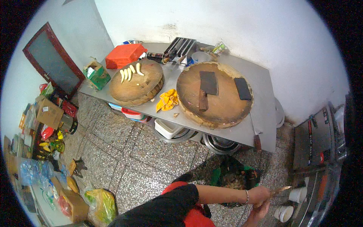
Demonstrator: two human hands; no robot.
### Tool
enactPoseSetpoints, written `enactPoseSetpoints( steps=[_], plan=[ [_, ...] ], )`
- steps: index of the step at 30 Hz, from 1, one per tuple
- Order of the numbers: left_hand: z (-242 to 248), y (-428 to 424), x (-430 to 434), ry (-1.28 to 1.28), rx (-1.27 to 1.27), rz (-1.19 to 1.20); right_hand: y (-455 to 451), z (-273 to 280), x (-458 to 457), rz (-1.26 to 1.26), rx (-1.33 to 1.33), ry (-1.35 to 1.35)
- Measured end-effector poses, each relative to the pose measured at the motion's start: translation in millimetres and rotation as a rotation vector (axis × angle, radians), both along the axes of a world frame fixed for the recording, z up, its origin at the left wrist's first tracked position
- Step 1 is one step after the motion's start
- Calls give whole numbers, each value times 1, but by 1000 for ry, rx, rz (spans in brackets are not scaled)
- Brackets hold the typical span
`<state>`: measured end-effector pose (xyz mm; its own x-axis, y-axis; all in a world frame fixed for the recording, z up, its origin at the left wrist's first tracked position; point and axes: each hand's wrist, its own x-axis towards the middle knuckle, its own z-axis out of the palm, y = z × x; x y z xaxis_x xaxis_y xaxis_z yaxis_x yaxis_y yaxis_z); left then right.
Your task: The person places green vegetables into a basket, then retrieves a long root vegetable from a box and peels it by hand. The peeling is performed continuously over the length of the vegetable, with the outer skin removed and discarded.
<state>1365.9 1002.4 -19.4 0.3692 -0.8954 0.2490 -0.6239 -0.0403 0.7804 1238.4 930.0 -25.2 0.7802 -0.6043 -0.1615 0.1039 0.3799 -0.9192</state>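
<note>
My left hand [259,195], with a bracelet at its wrist, is at the lower right, closed around a thin, pale, tapered piece [282,189] that points right; its kind is unclear. Just below, my right hand [261,210] touches or nearly touches the left one; its fingers are partly hidden. Beneath the left forearm stands a dark and green bin [233,180] with scraps in it. A cleaver [209,83] and a dark rectangular blade or slab [243,88] lie on the large round wooden chopping block [188,82].
Peeled pale vegetable pieces [129,74] lie on a smaller round block [150,93]. A yellow cloth [167,100] lies between the blocks on the metal table [265,85]. A knife [257,142] rests at its front right corner. White buckets [297,195] stand at right; bags and boxes [75,205] at left.
</note>
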Motion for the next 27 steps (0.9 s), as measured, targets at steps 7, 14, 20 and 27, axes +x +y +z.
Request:
enactPoseSetpoints(
  steps=[7,14,20,27],
  plan=[
    [4,6,-5,-40,-90,133,7,8,1,-130,45,56],
    [18,20,2,39,24,42,16,15,10,-138,36,69],
    [19,23,-4,96,-195,192,18,7,14,-203,151,89],
    [16,36,20,-115,-121,214,30,23,5,-106,124,-50]
  ],
)
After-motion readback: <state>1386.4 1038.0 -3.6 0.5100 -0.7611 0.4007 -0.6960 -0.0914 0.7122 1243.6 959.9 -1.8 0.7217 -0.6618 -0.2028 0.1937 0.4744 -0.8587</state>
